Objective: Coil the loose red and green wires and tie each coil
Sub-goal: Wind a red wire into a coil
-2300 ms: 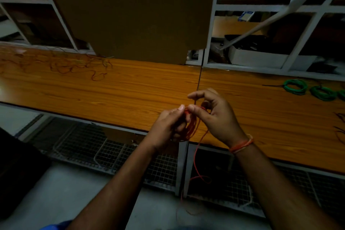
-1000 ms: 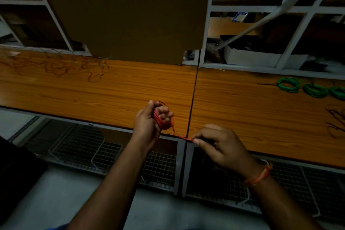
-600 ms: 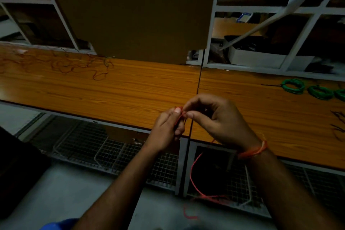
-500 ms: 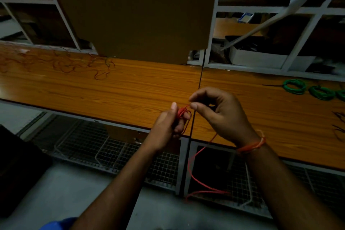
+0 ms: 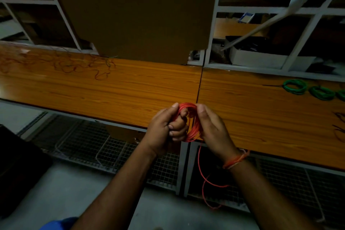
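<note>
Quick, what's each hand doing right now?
Left hand: closed, gripping the red wire coil.
Right hand: closed, holding the other side of the same coil.

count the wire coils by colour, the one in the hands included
red coils: 1, the red coil held between the left hand and the right hand
green coils: 3, on the bench at far right, the last cut off by the frame edge
total: 4
</note>
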### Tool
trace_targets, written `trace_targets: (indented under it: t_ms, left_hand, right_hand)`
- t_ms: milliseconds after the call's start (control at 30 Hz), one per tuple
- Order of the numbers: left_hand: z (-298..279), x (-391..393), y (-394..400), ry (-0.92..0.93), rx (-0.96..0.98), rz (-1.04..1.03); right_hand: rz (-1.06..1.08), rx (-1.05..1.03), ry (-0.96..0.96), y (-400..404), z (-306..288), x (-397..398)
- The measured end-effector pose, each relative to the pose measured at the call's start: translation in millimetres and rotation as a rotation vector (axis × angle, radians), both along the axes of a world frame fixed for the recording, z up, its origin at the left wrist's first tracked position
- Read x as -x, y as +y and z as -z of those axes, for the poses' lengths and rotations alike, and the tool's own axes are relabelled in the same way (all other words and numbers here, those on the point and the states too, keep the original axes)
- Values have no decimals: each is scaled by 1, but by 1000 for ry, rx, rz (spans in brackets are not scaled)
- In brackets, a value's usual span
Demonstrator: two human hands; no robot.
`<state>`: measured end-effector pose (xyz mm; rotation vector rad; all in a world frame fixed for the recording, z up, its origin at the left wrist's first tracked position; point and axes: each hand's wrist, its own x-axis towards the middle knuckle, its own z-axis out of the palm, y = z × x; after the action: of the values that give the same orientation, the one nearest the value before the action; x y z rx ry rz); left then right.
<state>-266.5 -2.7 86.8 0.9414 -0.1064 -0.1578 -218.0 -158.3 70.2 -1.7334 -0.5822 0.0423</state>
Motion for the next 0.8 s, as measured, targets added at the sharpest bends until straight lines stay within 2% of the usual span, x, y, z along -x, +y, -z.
trace_targets:
  t_ms: [267,333,500,600,733,800]
  left_hand:
    - [-2,-1,-1,112,268,170]
    - [-2,-2,-3,116,296,141]
    - [-1,-7,5,133,412,4]
    - [-1,-10,21,134,415,-72]
    - [0,-14,33,148,341,-207]
    - [4,-17,37,153,292,-299]
  right_hand:
    - [65,103,-157,1,-6,4]
    - [42,81,-119,0,-4,2]
    - [-43,28,117,-13,9,-1]
    - [-30,242,95,-28,21,-1]
    - [-84,750,-112,-48,23,2]
    - [-141,911,-259,-52,18,7]
